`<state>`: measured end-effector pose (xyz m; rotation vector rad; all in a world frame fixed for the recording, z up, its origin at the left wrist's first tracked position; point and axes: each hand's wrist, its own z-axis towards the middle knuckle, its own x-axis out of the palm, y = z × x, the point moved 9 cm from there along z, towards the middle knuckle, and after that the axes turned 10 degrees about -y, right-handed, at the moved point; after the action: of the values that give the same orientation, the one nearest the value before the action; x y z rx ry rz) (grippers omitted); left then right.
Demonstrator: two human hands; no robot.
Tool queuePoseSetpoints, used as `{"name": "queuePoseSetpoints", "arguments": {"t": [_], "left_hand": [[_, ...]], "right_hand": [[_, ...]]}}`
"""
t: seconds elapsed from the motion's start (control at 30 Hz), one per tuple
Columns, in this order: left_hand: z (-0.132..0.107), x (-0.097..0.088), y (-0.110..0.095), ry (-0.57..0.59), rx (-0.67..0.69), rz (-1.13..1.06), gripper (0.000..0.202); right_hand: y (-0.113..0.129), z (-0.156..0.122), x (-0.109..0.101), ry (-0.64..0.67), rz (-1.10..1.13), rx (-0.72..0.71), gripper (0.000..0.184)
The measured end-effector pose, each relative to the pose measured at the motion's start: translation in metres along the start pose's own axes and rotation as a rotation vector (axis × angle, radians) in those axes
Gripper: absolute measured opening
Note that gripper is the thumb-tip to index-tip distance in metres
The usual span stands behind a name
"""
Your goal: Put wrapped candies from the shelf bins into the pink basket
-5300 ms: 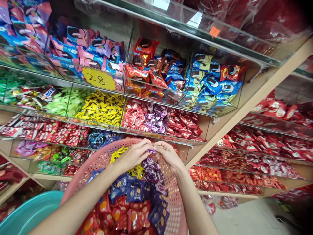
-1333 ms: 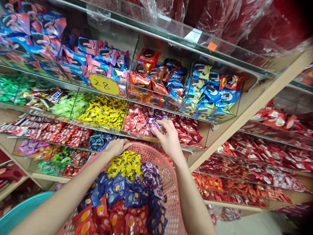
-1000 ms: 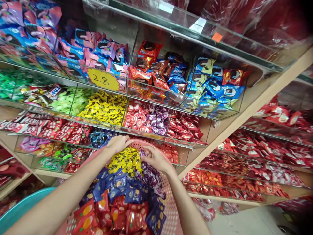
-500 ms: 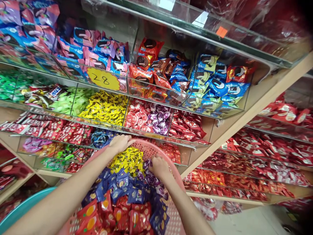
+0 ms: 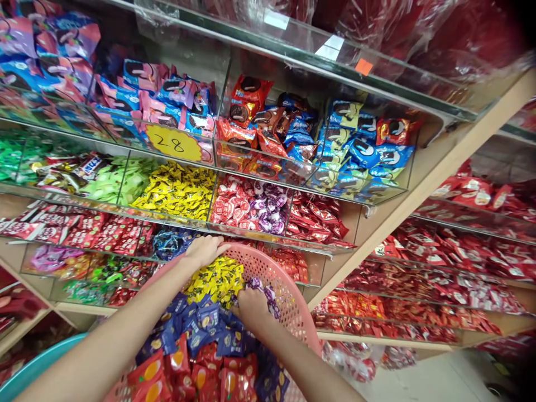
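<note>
My left hand (image 5: 206, 250) is closed over the far rim of a pink perforated plastic basket (image 5: 293, 279). Inside the basket, my right hand (image 5: 252, 306) is curled into a fist among purple-wrapped candies (image 5: 268, 293); whatever its fingers hold is hidden. Yellow-wrapped candies (image 5: 215, 279) lie between the two hands. Nearer me are dark blue packets (image 5: 209, 321), then red packets with an orange fruit print (image 5: 154, 377).
Glass-fronted shelves hold yellow candies (image 5: 176, 190), red and purple twist-wrapped candies (image 5: 247, 206) and packaged cookies (image 5: 293, 128). A yellow "28" tag (image 5: 173, 142) hangs there. A teal tub (image 5: 46, 363) stands lower left; red-packet shelves (image 5: 439, 262) run along the right.
My right hand has moved left and a little down inside the basket, from the purple candies toward the yellow and blue ones. My left hand stays on the rim.
</note>
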<state>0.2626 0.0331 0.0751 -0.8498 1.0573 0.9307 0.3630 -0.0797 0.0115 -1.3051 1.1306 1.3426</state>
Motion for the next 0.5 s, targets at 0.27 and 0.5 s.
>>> {"name": "queuePoseSetpoints", "arguments": {"t": [0.27, 0.5], "left_hand": [[0.001, -0.003, -0.001, 0.023, -0.003, -0.023, 0.052], [0.002, -0.002, -0.002, 0.040, 0.019, -0.016, 0.054]], "right_hand": [[0.004, 0.001, 0.004, 0.027, -0.010, -0.004, 0.023], [-0.020, 0.002, -0.032, -0.020, 0.099, -0.003, 0.030]]}}
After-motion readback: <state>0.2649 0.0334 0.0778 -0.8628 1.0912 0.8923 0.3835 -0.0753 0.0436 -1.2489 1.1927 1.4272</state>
